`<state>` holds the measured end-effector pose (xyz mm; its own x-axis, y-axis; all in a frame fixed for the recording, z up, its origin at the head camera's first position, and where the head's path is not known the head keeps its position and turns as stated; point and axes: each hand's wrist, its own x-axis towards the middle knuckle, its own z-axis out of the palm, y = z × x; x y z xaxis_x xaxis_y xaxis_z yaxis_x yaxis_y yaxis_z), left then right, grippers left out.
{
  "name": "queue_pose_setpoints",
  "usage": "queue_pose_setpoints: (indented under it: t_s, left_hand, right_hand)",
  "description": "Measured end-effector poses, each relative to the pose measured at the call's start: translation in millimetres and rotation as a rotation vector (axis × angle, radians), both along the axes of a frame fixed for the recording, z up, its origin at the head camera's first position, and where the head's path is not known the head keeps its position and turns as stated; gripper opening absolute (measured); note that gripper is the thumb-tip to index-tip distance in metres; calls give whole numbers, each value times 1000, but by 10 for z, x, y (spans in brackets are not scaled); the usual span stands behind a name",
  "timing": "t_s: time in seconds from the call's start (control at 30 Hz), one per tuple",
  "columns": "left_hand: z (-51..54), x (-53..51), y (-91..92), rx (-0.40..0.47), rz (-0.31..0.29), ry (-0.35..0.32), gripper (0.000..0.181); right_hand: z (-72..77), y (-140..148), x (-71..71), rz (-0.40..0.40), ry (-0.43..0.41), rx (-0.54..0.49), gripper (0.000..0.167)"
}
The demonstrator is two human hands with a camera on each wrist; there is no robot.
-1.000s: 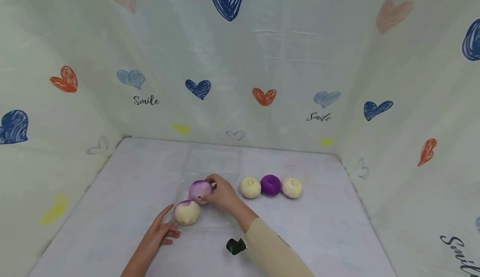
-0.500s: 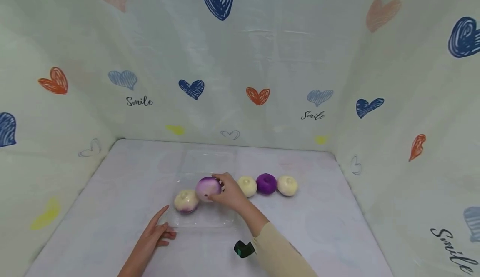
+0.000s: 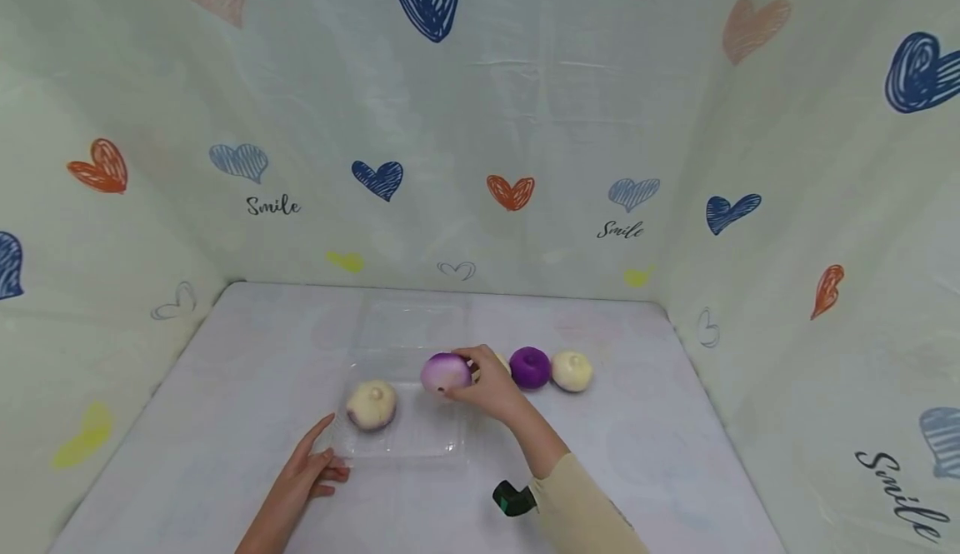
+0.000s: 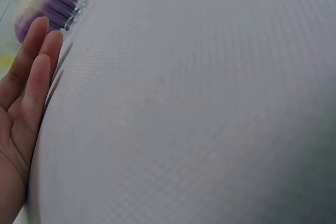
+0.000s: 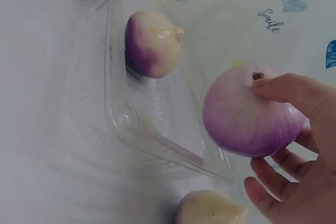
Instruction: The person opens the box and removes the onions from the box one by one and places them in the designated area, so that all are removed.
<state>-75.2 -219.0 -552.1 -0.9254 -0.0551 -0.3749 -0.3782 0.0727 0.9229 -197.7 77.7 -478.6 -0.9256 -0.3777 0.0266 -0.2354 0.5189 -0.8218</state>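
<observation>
My right hand [image 3: 491, 383] grips a purple-and-white onion [image 3: 444, 373], held above the right part of a clear plastic container [image 3: 405, 456]. In the right wrist view the thumb lies by the dark root spot of this onion [image 5: 252, 111], and the other fingers are on its far side and underneath. A second, whiter onion [image 3: 371, 406] with a purple base lies in the container's left part. My left hand [image 3: 303, 475] rests at the container's left front corner, its fingers extended; the left wrist view shows these fingers [image 4: 34, 87] close to the clear wall.
Right of the container, a deep purple onion [image 3: 530, 368] and a cream one [image 3: 572, 371] sit in a row. Another cream onion [image 5: 210, 208] is mostly behind my right hand in the head view. The container's lid [image 3: 412, 321] lies flat behind it.
My right hand has carried the purple-and-white onion rightward, away from the other one. That other onion has rolled, its stem tip now upward. The left hand has stayed at the container's corner.
</observation>
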Motion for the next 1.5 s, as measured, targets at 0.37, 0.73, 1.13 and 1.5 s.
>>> queue_pose_setpoints:
  t_s: [0.37, 0.73, 1.13, 1.5]
  left_hand:
    - [-9, 41, -27, 2, 1, 7, 56]
    - [-22, 44, -35, -9, -4, 21, 55]
    - [-26, 39, -40, -8, -4, 19, 56]
    - [-12, 18, -7, -7, -4, 15, 55]
  right_hand:
    - [86, 335, 2, -77, -119, -53, 61]
    - [71, 601, -13, -116, -182, -147, 61]
    - [39, 905, 8, -190, -151, -180, 64]
    - [-24, 1280, 25, -267, -133, -101, 68]
